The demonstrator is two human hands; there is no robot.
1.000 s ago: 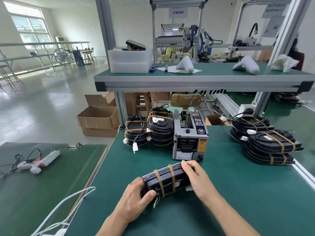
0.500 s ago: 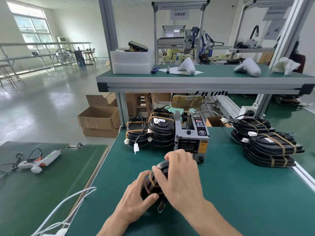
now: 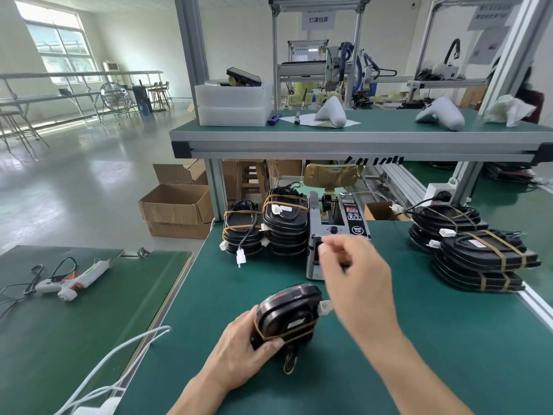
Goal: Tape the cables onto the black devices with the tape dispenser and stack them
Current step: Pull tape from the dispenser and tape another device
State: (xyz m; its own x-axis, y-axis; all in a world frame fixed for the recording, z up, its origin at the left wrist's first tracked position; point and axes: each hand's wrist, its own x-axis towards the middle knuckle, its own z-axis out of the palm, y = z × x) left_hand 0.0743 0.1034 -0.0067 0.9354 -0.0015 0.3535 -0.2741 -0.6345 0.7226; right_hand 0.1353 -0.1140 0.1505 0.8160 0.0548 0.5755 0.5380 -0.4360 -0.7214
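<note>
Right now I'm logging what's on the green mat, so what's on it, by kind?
Stacks of taped black devices: 4
Black device held in left hand: 1
Tape dispenser, which the right hand reaches toward: 1
Total: 6

Bright, even daylight enters through the window (image 3: 61,46) at 10 o'clock and washes out its panes. The glossy floor (image 3: 89,181) reflects that glare. Shadows on the green table (image 3: 419,339) are soft and faint. The right hand (image 3: 356,274) is smeared by motion blur. Wide-angle distortion bends the frame posts (image 3: 191,55) toward the edges, at 3 o'clock especially.
</note>
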